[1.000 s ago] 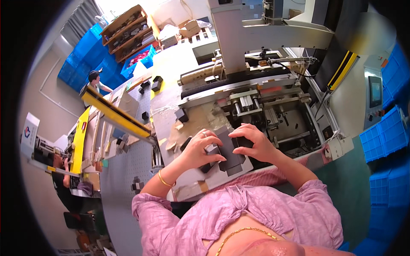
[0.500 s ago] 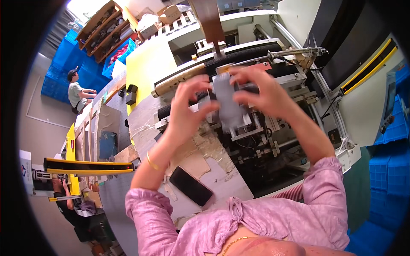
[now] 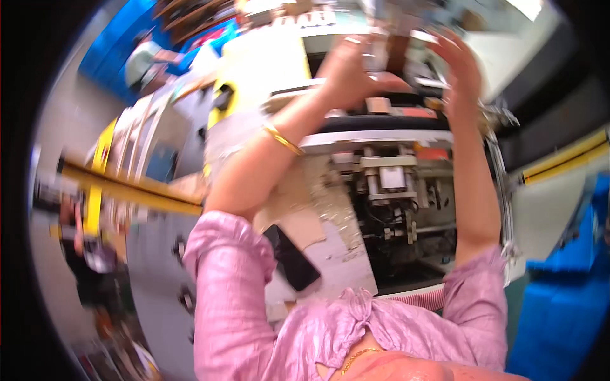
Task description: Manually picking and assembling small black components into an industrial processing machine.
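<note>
Both my arms reach far forward over the machine [image 3: 387, 171]. My left hand [image 3: 348, 73], gold bangle on its wrist, hangs over the far roller end with its thumb stretched out. Across from it, my right hand [image 3: 460, 73] is raised with fingers apart. Both are smeared by motion, and I see nothing held in either. Below and between them lie a black roller [image 3: 394, 122], a small tan block [image 3: 379, 105] and a reddish strip [image 3: 416, 113]. Nearer me a pale block [image 3: 392, 178] sits in the machine's metal bracket. A brown upright part [image 3: 398, 54] stands between my hands.
A black phone [image 3: 292, 259] lies on the worn worktop [image 3: 343, 254] left of the machine. A yellow-black bar [image 3: 127, 187] juts in at the left, another [image 3: 565, 155] at the right. Blue crates [image 3: 565, 311] stand right. One person [image 3: 149, 66] sits far left; another [image 3: 79, 254] is lower left.
Both hands have moved forward and apart, away from the grey box-like piece that was between them over the bracket. The view has shifted and turned slightly.
</note>
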The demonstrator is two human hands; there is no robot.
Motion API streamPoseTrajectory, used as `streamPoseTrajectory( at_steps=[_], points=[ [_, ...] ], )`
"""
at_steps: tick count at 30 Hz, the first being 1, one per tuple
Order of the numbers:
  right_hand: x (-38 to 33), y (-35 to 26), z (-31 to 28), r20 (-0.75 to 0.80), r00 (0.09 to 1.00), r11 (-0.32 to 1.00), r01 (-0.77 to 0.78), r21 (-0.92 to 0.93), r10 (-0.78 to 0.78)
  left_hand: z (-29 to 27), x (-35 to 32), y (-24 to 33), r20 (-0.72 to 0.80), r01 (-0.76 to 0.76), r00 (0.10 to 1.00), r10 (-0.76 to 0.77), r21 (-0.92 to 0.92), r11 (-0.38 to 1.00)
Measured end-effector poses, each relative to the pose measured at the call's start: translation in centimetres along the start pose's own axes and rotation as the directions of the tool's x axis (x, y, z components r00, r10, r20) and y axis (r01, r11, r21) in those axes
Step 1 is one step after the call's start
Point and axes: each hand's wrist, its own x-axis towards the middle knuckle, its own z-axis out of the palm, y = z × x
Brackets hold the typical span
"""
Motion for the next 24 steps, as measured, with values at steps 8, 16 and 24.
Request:
streamPoseTrajectory(
  at_steps=[8,16,24],
  points=[
    [-30.7,-12.9,13.8,0.626,0.545,0.811,-0.518,-0.272,0.558,-24.6,-24.6,11.4,0.124,-0.088,0.988,0.093,-0.05,0.995],
    [-36.0,-15.2,28.4,0.682,0.318,0.659,-0.682,-0.319,0.659,-40.4,-60.9,-4.9,-0.452,0.886,0.293,-0.843,0.46,0.062],
    [-37.3,-11.3,44.7,0.68,0.421,0.798,-0.38,-0.468,0.6,-43.2,-63.1,-16.8,-0.326,0.79,0.186,-0.927,0.611,-0.056]
  ],
)
